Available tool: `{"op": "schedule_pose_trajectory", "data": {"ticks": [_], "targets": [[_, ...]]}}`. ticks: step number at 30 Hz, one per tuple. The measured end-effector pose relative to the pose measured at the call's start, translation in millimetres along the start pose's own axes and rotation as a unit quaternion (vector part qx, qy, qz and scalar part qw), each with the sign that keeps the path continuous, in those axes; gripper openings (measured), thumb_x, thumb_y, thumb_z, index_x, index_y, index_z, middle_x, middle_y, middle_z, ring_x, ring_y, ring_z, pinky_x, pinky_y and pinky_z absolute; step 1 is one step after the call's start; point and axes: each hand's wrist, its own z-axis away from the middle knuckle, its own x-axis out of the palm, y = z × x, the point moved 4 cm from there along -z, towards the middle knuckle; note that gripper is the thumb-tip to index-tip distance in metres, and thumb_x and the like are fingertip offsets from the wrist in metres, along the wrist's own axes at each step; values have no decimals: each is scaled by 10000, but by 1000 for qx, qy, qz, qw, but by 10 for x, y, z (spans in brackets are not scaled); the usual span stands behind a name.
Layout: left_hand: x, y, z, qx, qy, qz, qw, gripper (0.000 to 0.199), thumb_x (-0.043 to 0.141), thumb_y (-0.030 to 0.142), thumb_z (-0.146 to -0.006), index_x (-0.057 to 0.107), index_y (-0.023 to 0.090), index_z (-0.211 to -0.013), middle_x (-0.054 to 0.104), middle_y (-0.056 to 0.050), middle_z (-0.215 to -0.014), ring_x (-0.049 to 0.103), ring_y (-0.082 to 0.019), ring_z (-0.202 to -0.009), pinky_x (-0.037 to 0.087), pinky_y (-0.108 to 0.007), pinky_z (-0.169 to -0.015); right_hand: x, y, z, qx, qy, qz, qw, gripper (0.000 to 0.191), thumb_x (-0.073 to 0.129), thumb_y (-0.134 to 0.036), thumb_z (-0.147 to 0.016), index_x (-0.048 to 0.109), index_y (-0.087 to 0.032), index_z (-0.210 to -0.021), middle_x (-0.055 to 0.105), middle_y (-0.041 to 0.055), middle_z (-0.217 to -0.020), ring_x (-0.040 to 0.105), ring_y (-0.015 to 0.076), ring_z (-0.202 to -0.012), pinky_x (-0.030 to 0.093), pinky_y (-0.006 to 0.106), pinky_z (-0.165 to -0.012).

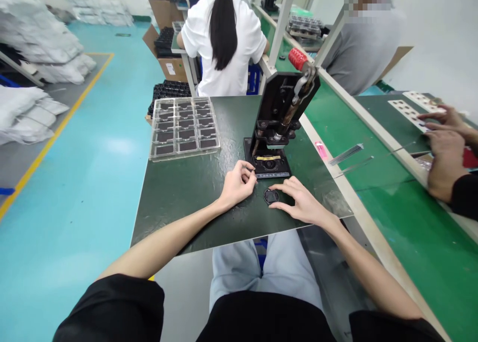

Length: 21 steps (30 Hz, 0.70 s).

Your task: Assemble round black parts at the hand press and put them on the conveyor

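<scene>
A round black disc-shaped part (271, 196) lies at the table's front, below the press. My right hand (298, 200) has it between thumb and index finger, which touch its rim from opposite sides. Just left of the press base, my left hand (238, 185) is closed in a pinch with its fingertips together; whatever it holds, if anything, is too small to make out. The black hand press (278, 118) stands upright behind both hands, its red-wrapped lever (298, 59) raised. On its base sits a fixture (269, 164) with a yellow strip along the back.
A clear compartment tray (184, 128) with dark flat pieces rests at the back left of the dark green table (164, 197). On the right runs a green conveyor (373, 148) with thin metal strips. A co-worker's hands (448, 133) touch white cards. Another person sits ahead.
</scene>
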Motion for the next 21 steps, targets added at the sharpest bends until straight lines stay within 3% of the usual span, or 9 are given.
{"op": "schedule_pose_trajectory", "data": {"ticks": [3, 6, 10, 15, 18, 21], "targets": [[-3, -8, 0, -3, -5, -1, 1000, 107, 610, 223, -881, 524, 220, -945, 688, 58, -624, 583, -100, -493, 483, -209, -582, -37, -20, 7, 4, 2, -9, 1000, 310, 763, -397, -904, 706, -244, -1168, 687, 64, -931, 597, 250, -939, 552, 389, -829], [-4, -15, -1, -2, -8, -5, 1000, 111, 612, 226, -880, 523, 220, -946, 695, 55, -633, 580, -100, -491, 483, -212, -580, -165, -8, -76, 3, 44, -5, 999, 299, 758, -408, -899, 702, -251, -1148, 688, 54, -907, 583, 239, -893, 540, 372, -776], [-6, -20, -6, -1, -10, -6, 1000, 126, 626, 235, -868, 527, 223, -947, 694, 57, -628, 583, -103, -488, 489, -216, -580, -312, 115, -394, 5, 112, 30, 993, 327, 764, -456, -881, 719, -245, -1126, 681, 57, -866, 577, 254, -882, 532, 412, -813], [-6, -24, -9, 2, -13, -2, 1000, 117, 608, 244, -868, 525, 226, -950, 690, 59, -623, 580, -102, -487, 490, -218, -571, -288, 300, -709, 24, 121, 2, 992, 413, 776, -567, -841, 737, -248, -1100, 721, 79, -963, 604, 276, -943, 543, 418, -787], [-4, -26, -7, 4, -17, -5, 1000, 112, 605, 241, -871, 525, 225, -947, 688, 60, -624, 589, -101, -500, 493, -219, -585, -297, 309, -657, 19, 154, 10, 988, 413, 762, -558, -862, 741, -243, -1129, 676, 61, -847, 583, 257, -866, 525, 405, -759], [-6, -30, -5, 3, -17, -9, 1000, 102, 599, 232, -882, 523, 223, -949, 688, 58, -632, 590, -99, -508, 490, -220, -596, -394, 272, -486, 27, 220, 24, 975, 277, 709, -491, -920, 761, -245, -1037, 619, 37, -749, 555, 226, -775, 499, 384, -718]]}}
